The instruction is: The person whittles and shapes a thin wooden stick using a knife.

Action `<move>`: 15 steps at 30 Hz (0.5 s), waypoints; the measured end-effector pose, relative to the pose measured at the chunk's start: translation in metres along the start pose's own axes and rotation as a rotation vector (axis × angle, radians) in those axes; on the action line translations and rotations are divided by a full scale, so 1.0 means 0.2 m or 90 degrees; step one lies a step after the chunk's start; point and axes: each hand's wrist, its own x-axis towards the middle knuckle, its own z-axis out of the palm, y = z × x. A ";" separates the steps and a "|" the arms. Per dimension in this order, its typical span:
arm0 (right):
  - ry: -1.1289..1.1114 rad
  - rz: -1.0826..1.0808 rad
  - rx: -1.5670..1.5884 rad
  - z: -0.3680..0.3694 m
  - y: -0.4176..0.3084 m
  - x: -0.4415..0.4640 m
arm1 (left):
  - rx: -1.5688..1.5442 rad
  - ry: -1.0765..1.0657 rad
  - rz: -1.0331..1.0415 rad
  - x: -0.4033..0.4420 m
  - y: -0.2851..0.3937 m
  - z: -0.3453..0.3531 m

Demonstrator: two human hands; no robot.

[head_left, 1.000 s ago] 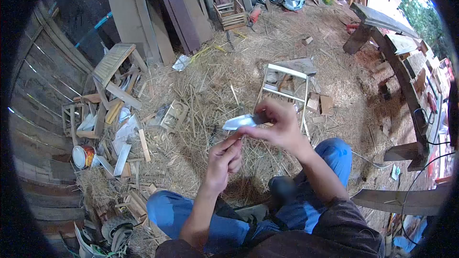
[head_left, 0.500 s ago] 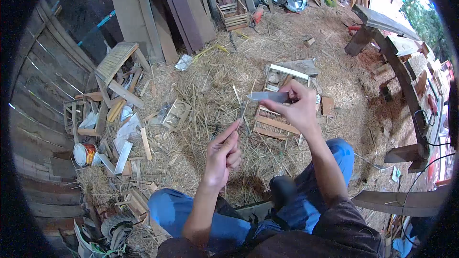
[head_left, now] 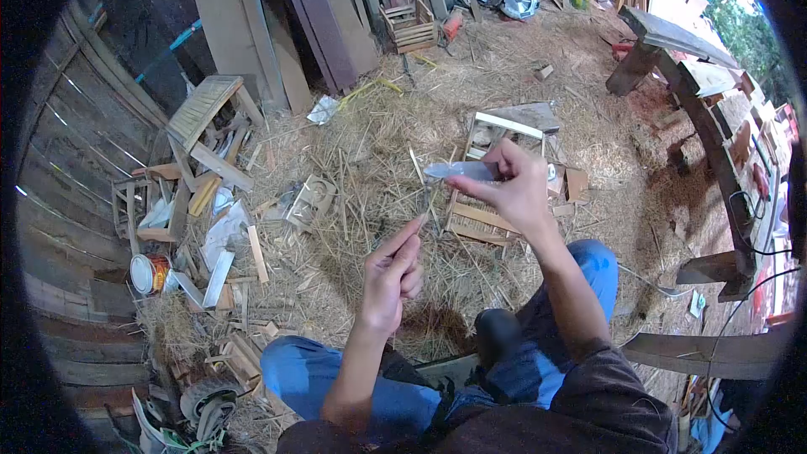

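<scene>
The right hand (head_left: 519, 189) is gripping a knife (head_left: 462, 171), its thumb pressing along the blade, which is pointing toward the person's left. The left hand (head_left: 392, 277) is closing its fingers and pinching what is looking like a thin stick (head_left: 429, 204), its far end blurring into the straw (head_left: 361, 139) behind. The knife is hovering above the left hand's fingertips, apart from them. Beneath the knife and right hand, a slatted frame (head_left: 483, 217) is lying on the straw. The person's knees are bending on either side of the hands. A tin (head_left: 150, 273) is lying at the left, and a small crate (head_left: 409, 27) is standing near the leaning boards (head_left: 315, 21).
</scene>
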 end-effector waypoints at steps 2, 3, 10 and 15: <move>-0.037 -0.023 0.038 0.05 -0.03 -0.06 | -0.002 0.001 0.004 0.01 0.00 -0.02; -0.056 -0.036 0.056 0.08 -0.05 -0.10 | -0.006 -0.002 0.003 0.03 -0.03 -0.06; 0.005 0.073 0.045 0.03 -0.06 -0.07 | -0.005 -0.004 0.016 -0.04 0.01 -0.04; -0.036 -0.144 0.089 0.09 -0.11 -0.13 | -0.008 -0.017 0.004 -0.02 -0.03 -0.12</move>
